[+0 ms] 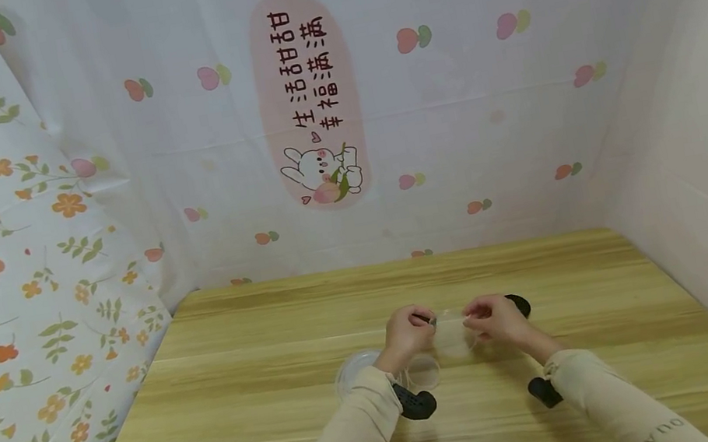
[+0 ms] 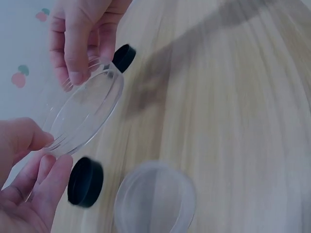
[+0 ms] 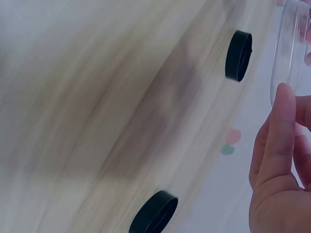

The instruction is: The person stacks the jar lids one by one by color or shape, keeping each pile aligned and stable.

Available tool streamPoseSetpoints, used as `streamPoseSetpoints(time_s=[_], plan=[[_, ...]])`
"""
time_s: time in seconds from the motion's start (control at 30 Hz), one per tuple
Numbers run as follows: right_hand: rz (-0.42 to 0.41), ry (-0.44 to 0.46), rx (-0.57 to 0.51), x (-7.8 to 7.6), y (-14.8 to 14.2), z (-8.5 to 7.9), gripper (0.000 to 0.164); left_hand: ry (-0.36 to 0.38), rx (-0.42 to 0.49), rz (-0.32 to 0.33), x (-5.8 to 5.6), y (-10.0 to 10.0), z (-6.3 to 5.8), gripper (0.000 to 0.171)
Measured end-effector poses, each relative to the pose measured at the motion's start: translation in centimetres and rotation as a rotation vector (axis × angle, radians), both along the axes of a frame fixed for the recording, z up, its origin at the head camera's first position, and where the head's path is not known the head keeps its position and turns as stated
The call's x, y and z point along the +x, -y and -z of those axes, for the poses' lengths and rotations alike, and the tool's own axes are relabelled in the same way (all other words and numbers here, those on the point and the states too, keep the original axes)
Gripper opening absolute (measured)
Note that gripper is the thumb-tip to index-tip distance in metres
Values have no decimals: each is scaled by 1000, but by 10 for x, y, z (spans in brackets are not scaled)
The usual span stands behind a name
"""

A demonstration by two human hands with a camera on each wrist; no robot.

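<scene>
A clear round plastic container (image 2: pixel 90 109) is held up above the table, tilted, between both hands. The left hand (image 1: pixel 409 339) pinches one side of its rim with thumb and fingers. Opposite it, the right hand (image 1: pixel 498 320) grips the other side, thumb on the near face. Two black round lids are on the table behind the hands: one lid (image 2: pixel 85 182) by the left hand, another lid (image 2: pixel 124 57) beyond the right hand. A second clear round container (image 2: pixel 155 199) sits on the table near the left hand.
The wooden table (image 1: pixel 255 428) reaches to a hanging cloth (image 1: pixel 484 111) printed with fruit. A larger clear round dish (image 1: pixel 352 371) lies left of the left forearm. Black devices (image 1: pixel 417 403) sit at the wrists.
</scene>
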State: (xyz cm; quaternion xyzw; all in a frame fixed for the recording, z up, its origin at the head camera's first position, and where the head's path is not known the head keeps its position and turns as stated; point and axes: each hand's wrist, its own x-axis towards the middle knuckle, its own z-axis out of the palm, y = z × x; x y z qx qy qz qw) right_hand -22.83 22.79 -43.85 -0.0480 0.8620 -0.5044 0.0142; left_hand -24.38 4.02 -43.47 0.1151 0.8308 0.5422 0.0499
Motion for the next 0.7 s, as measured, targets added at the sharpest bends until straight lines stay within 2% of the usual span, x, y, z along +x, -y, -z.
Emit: streamPoseSetpoints(time_s=[0.13, 0.27, 0.37, 0.5, 0.7], plan=[[-6, -14, -1, -5, 10, 1, 18, 26, 31, 22, -4, 13, -4, 17], [-30, -47, 5, -11, 23, 2, 16, 31, 24, 52, -8, 31, -5, 18], [-58, -78, 12, -13, 33, 3, 14, 5, 3, 79, -11, 44, -4, 20], [-96, -109, 21, -15, 45, 2, 11, -17, 17, 136, -13, 59, -3, 24], [-160, -108, 18, -16, 60, 3, 12, 7, 81, 267, -5, 81, -21, 26]])
